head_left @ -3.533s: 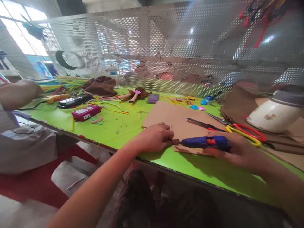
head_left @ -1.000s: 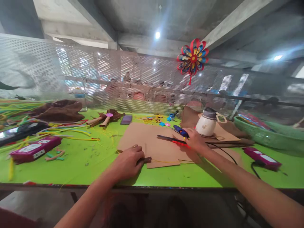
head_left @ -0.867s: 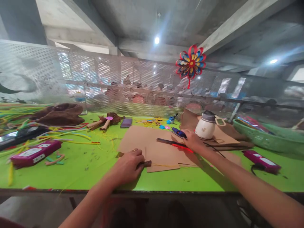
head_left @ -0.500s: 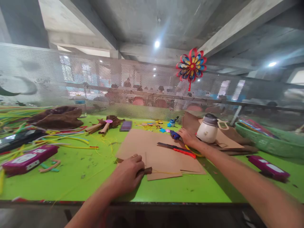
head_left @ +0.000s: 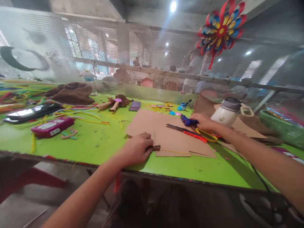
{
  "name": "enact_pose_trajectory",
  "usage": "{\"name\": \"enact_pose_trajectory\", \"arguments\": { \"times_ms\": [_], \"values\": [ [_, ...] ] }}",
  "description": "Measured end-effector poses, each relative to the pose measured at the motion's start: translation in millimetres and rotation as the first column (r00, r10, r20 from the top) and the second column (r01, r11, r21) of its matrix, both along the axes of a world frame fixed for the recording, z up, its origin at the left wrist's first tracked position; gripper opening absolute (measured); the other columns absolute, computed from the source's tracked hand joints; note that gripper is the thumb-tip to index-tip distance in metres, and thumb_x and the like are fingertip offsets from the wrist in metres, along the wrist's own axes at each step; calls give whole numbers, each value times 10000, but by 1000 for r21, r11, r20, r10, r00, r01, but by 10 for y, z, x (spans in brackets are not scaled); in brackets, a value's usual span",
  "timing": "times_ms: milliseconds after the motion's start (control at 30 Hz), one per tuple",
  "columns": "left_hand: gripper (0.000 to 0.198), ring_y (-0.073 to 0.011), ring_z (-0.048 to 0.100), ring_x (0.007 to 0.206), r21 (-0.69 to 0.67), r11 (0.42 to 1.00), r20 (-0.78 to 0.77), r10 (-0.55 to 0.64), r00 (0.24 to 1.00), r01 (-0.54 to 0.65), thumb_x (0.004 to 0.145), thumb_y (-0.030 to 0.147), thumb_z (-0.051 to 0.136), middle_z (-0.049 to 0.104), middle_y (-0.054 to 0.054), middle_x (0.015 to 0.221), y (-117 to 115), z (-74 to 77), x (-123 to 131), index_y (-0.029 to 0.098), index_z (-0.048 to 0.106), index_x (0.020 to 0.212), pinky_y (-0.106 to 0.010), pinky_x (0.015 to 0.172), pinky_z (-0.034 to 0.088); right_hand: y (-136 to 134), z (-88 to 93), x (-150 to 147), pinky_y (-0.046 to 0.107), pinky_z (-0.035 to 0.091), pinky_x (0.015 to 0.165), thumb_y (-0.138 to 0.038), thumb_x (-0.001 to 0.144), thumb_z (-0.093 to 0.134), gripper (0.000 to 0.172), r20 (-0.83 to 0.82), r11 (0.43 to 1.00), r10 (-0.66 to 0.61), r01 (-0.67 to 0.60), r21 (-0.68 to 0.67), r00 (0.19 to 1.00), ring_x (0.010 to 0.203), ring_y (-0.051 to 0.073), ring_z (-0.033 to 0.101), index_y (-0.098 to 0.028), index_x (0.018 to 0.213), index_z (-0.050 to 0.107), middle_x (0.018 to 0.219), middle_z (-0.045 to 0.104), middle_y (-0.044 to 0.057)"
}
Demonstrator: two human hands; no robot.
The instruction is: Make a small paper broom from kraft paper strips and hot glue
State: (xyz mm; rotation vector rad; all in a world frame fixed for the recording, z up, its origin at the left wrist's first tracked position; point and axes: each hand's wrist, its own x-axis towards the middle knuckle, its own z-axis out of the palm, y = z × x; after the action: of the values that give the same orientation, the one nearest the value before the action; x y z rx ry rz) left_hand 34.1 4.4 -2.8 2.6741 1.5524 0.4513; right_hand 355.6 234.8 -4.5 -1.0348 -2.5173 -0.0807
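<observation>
My left hand (head_left: 137, 148) rests near the table's front edge, its fingers closed on a small rolled piece of brown paper (head_left: 156, 148). Under and beside it lie flat sheets of light brown paper (head_left: 163, 133). Farther right, my right hand (head_left: 205, 122) reaches across with its fingers round a dark blue glue gun (head_left: 188, 121). Just below that hand are scissors (head_left: 177, 127) with dark blades, and red and yellow handle parts lie beside them. A thin yellow strand (head_left: 175, 151) runs along the lower paper.
A white jar with a grey lid (head_left: 225, 112) stands by my right forearm. Behind are brown paper rolls (head_left: 114, 106) and a small blue pot (head_left: 182, 106). Leftward lie a purple power strip (head_left: 53, 127), a phone (head_left: 33, 112) and coloured strips. A green basket (head_left: 282, 126) sits right.
The view has tilted down and shifted left, so more floor shows. My right hand has the glue gun lifted slightly nearer the scissors. My left hand stays on the brown roll.
</observation>
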Motion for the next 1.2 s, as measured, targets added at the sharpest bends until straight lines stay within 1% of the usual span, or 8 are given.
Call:
{"name": "enact_pose_trajectory", "arguments": {
  "times_ms": [133, 200, 300, 400, 567, 800, 1033, 1200],
  "values": [
    [228, -196, 522, 827, -7, 1000, 9, -15, 1000, 15, 891, 262, 442, 559, -75, 833, 1, 2, 10, 161, 618, 787, -302, 726, 423, -470, 162, -170, 429, 426, 912, -63, 683, 517, 315, -107, 997, 1, 8, 82, 994, 995, 271, 561, -148, 940, 678, 989, 649, 118],
    [235, -193, 524, 820, -3, 1000, 9, -13, 1000, 13, 896, 266, 441, 561, -75, 832, 2, 3, 13, 159, 621, 789, -299, 724, 423, -900, 219, -358, 387, 459, 855, -138, 772, 545, 228, -127, 980, 186, -175, 91, 974, 941, 236, 576, -155, 971, 657, 972, 644, 104],
    [246, -191, 527, 824, 1, 1000, 17, -15, 1000, 15, 904, 278, 441, 563, -73, 828, 3, 5, 17, 158, 629, 801, -298, 732, 420, -1529, 234, -637, 352, 468, 813, -211, 844, 560, 137, 25, 893, 449, -447, -53, 893, 915, 208, 574, -177, 937, 654, 946, 638, 91],
    [245, -188, 529, 830, 0, 1000, 29, -15, 999, 15, 908, 296, 448, 562, -67, 829, 1, 4, 15, 163, 640, 833, -292, 731, 419, -1855, 197, -763, 341, 463, 779, -237, 832, 607, 79, 121, 886, 461, -450, -109, 879, 905, 207, 561, -190, 877, 652, 936, 628, 75],
    [247, -189, 526, 828, 1, 1000, 18, -12, 1000, 12, 909, 301, 448, 556, -66, 824, -2, 1, 18, 163, 640, 839, -291, 724, 417, -1877, 134, -773, 359, 447, 780, -200, 832, 603, 67, 202, 909, 410, -418, -7, 889, 911, 222, 530, -181, 888, 634, 951, 598, 83],
    [258, -192, 516, 822, 20, 1000, -16, -4, 1000, 4, 908, 285, 443, 548, -73, 818, 9, -15, 24, 154, 630, 789, -294, 718, 409, -1913, 16, -982, 347, 442, 738, -76, 868, 476, 155, 297, 890, 401, -445, 97, 867, 869, 222, 492, -135, 934, 604, 926, 557, 102],
    [229, -186, 510, 808, 28, 1000, -26, -11, 1000, 12, 892, 253, 456, 545, -66, 807, 13, -38, 8, 157, 621, 766, -287, 706, 406, -1860, -168, -1082, 329, 448, 702, -69, 869, 458, 144, 183, 908, 362, -390, 151, 914, 840, 210, 492, -145, 836, 576, 923, 541, 97],
    [189, -194, 511, 826, 1, 1000, -44, -4, 999, 4, 870, 220, 476, 546, -70, 816, 17, 3, 19, 157, 624, 773, -287, 707, 406, -1828, -182, -1100, 278, 408, 654, -66, 882, 449, 158, 78, 934, 339, -345, 94, 938, 759, 163, 501, -156, 827, 567, 918, 539, 74]
  ]
}}
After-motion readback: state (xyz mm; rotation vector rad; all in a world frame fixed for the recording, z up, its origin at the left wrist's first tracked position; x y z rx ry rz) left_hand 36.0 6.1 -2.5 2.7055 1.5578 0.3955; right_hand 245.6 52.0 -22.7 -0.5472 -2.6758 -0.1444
